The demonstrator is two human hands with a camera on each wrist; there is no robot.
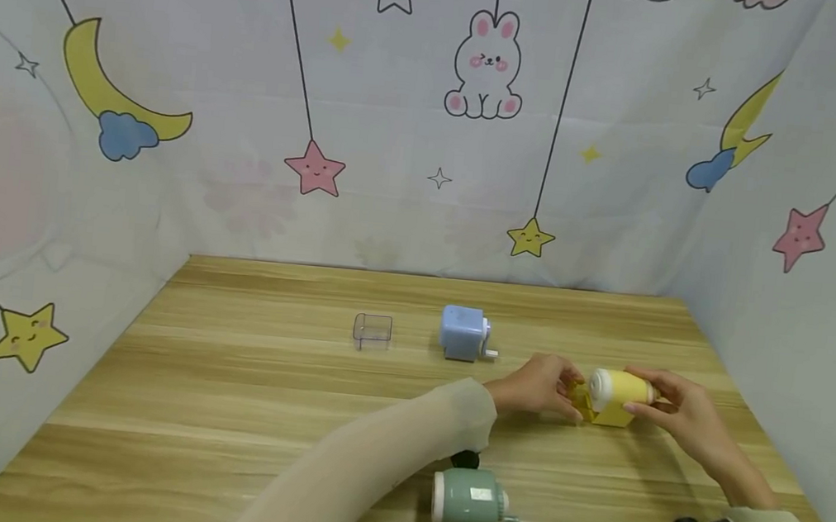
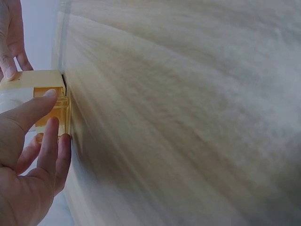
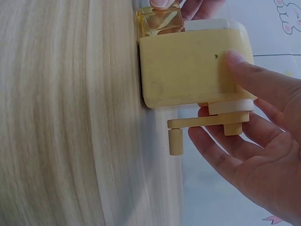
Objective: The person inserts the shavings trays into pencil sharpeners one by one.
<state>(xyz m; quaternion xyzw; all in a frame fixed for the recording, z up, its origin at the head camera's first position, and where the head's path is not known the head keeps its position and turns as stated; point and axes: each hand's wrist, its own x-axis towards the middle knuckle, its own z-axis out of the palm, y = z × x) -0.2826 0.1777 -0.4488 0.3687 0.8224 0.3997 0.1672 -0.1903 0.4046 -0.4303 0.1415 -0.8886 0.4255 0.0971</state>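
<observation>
Sharpener (image 1: 618, 395) in yellow, one of three in view, upright on the wooden table (image 1: 189, 407), right of centre. Held at its crank end by the right hand (image 3: 270, 136), thumb on one flank, fingers curled behind its single yellow crank (image 3: 197, 122). At the other end, one see-through amber drawer (image 3: 162, 21), pinched between thumb and fingers of the left hand (image 2: 30, 160); perhaps partly in its slot, though hard to judge past those fingers. Two hands in all, both narrow, both occupied.

Further out, two more sharpeners: one blue sharpener (image 1: 461, 331) behind and left of the left hand, one green sharpener (image 1: 469, 508) nearer the front, beside the left sleeve (image 1: 379, 448). Left of the blue one, well apart from it, one small clear tray (image 1: 374, 333). Around everything, white cloth (image 1: 405, 243) with one printed rabbit (image 1: 488, 61) and two crescent moons (image 1: 83, 62).
</observation>
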